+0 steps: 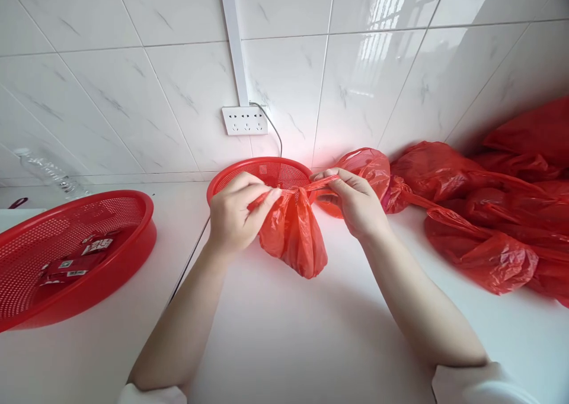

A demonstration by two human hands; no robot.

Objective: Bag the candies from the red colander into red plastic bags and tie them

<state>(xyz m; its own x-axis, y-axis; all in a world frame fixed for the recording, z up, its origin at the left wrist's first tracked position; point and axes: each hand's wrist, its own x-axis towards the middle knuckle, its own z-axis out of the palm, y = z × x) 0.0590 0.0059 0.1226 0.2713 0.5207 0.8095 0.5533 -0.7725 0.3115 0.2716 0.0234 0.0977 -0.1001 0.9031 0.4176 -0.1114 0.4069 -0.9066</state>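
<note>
A small red plastic bag point(293, 235) hangs between my two hands above the white counter, its body bulging downward. My left hand point(233, 214) pinches the bag's left handle, fingers closed. My right hand point(355, 202) is closed on the right handle, which is stretched taut toward the left hand. Right behind the bag stands a round red mesh basket point(267, 170) against the tiled wall.
A larger red mesh basket point(66, 256) at the left holds several small red packets point(75, 262). A heap of red plastic bags point(480, 214) covers the counter at the right. A wall socket point(244, 121) with a cable and a clear bottle point(48, 173) sit at the back.
</note>
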